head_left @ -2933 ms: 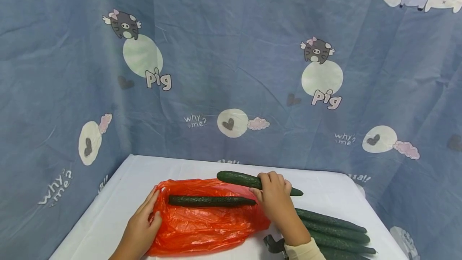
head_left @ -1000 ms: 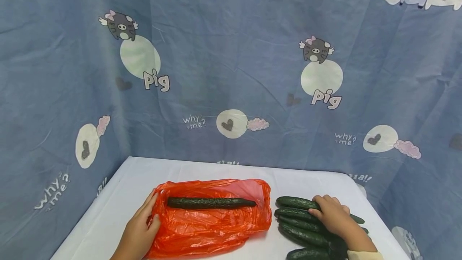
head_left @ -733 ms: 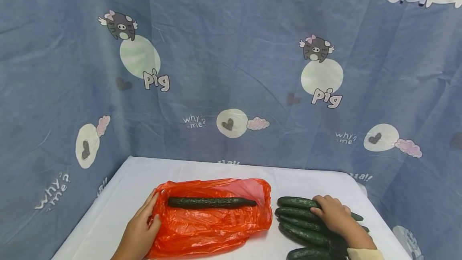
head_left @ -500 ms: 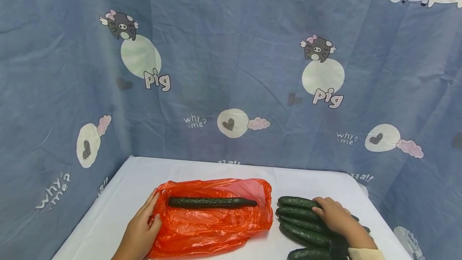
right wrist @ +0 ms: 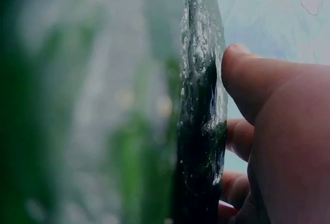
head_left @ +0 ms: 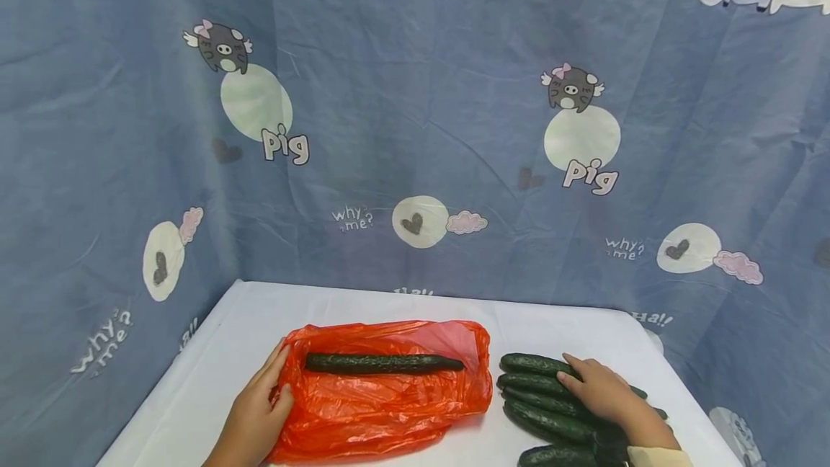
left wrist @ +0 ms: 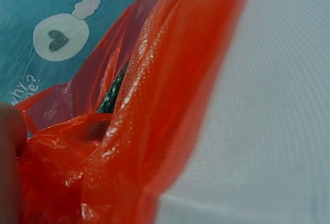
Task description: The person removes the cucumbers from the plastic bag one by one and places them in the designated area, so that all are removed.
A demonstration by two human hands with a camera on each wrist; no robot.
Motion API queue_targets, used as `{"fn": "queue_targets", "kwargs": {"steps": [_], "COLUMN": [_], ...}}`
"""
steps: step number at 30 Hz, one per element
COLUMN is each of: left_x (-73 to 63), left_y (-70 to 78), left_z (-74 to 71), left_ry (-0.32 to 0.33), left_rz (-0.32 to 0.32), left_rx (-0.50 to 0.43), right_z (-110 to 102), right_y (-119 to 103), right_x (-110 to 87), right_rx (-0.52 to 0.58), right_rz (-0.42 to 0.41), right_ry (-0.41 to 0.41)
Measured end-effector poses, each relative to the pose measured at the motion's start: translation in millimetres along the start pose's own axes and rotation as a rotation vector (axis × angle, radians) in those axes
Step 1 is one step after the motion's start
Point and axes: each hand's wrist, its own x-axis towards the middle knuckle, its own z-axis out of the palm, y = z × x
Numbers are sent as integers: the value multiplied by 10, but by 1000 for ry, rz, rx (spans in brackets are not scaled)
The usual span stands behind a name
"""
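A red plastic bag (head_left: 376, 398) lies spread on the table, with one dark green cucumber (head_left: 382, 363) lying lengthwise across it. My left hand (head_left: 256, 409) holds the bag's left edge between fingers and thumb. In the left wrist view, the red film (left wrist: 170, 80) covers most of the cucumber (left wrist: 112, 92). To the right of the bag, my right hand (head_left: 599, 388) rests on the farthest cucumber (head_left: 532, 363) of a row, its fingers fairly straight. The right wrist view has my thumb tip (right wrist: 236, 54) right at a cucumber's side (right wrist: 201, 100).
Several more cucumbers (head_left: 547, 420) lie side by side nearer me, one (head_left: 554, 456) a little apart at the front. The table wears a white cloth (head_left: 350, 303). A blue printed curtain (head_left: 454, 128) hangs behind and at both sides.
My right hand has carried a cucumber from above the bag's right end over to the row and laid it there. Its fingers have since loosened. My left hand has stayed on the bag's edge.
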Motion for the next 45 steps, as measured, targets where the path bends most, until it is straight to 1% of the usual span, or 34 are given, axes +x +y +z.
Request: {"fn": "queue_targets", "kwargs": {"steps": [5,7,9,14,17,24,29,34,38,45], "left_x": [-2,-6,-10,-8,-9,-33,-14,-3,-6,-1], "left_y": [-1,1,3,-11,-13,-17,-15,-16,-24,-26], "left_z": [20,21,19,17,16,15,23,37,48,26], "left_ry": [5,-7,-12,25,43,42,37,32,36,28], "left_rz": [6,-5,-9,33,48,46,49,43,52,51], "left_rx": [2,0,0,16,22,7,6,4,5,15], "right_z": [-9,-24,-55,-180,-211,-120,-9,119,210,285], "right_y": [-18,-52,-107,-384,-581,-958,-1197,-1392,-1517,-1741], "right_x": [-37,-64,-97,-201,-250,-291,-287,-284,-273,-207], "right_rx": [-9,-12,-15,29,75,143,195,268,303,363], "right_rz": [31,35,20,-49,-81,-159,-178,-204,-251,-324], "right_ry": [1,11,29,94,155,300,355,364,361,319]}}
